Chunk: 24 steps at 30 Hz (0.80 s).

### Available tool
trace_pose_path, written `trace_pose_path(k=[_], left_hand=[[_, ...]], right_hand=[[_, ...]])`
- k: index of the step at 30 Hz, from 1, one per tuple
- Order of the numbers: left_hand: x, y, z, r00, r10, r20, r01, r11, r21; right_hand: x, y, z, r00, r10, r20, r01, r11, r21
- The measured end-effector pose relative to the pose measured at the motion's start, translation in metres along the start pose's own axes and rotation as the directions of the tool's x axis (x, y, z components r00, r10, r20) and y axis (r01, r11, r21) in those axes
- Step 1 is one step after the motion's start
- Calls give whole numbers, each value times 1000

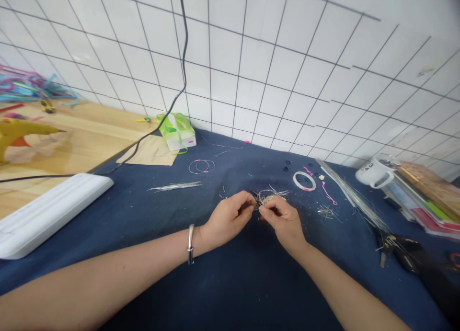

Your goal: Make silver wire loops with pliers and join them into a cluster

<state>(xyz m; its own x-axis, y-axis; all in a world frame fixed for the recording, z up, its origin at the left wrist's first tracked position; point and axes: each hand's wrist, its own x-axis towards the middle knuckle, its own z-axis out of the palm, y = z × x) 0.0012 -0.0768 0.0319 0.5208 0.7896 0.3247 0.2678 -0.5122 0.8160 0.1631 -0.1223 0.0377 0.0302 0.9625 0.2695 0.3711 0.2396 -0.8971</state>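
Observation:
My left hand and my right hand meet over the dark blue cloth, fingertips almost touching. Both are closed in a pinch on a thin silvery wire piece whose exact shape my fingers largely hide. Just behind the fingertips lies a tangle of silvery wire ends. Some of that tangle may belong to the held piece; I cannot tell. Right of my right hand is a small heap of wire clippings. A white and pink ring rests beyond it.
A bundle of straight wires and thin wire hoops lie left of centre. Longer wires, a white mug and stacked books stand right. A white box-shaped object, tissue pack, black cable and yellow glue gun occupy the left.

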Motion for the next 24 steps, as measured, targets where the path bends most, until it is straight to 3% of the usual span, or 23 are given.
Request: trace_pose_path(k=[5, 8, 11, 13, 17, 20, 22, 24], left_hand=[[0, 1, 0, 1000, -17, -16, 16, 999, -42], [-2, 4, -1, 1000, 4, -29, -5, 999, -36], [-4, 8, -1, 1000, 20, -22, -20, 999, -33], [-4, 9, -1, 1000, 19, -11, -19, 998, -60], [0, 6, -1, 999, 31, 9, -30, 997, -77], [2, 4, -1, 996, 83, -13, -83, 997, 3], [2, 3, -1, 995, 94, -37, -93, 995, 38], [2, 3, -1, 995, 78, -56, -75, 996, 48]], right_hand=[[4, -4, -8, 993, -8, 122, 6, 1000, 12], [5, -1, -9, 985, 43, 165, -72, 982, 176], [5, 4, -7, 983, 116, 140, -161, 915, 369], [5, 6, -5, 985, 142, 102, -170, 911, 376], [4, 2, -3, 993, 110, 47, -118, 960, 253], [2, -1, -2, 996, 78, 40, -79, 996, 40], [0, -2, -1, 999, -31, 7, 32, 980, -196], [-5, -3, 2, 972, -229, 50, 229, 885, -406]])
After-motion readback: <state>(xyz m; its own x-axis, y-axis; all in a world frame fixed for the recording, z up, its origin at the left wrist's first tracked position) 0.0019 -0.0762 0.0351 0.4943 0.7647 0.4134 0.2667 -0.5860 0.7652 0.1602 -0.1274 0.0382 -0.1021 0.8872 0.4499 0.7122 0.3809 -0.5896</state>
